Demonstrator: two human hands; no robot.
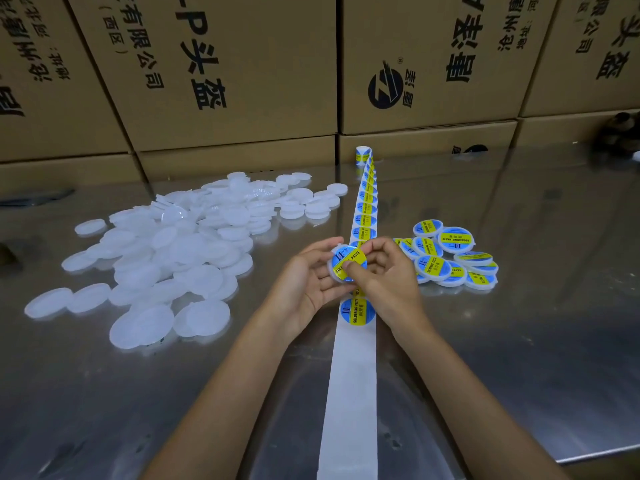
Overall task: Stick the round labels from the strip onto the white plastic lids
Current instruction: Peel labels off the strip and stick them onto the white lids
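Holding one white lid above the bench, the left hand grips its rim while the right hand presses the label down with curled fingers. Directly below lies the strip, running away from the person, next label nearer the right hand.

Lids: translucent white. Labels: blue discs, yellow band, dark print. Strip backing: white. Tabletop: reflective grey, probably steel. Boxes: brown cardboard, black characters, round black logo.
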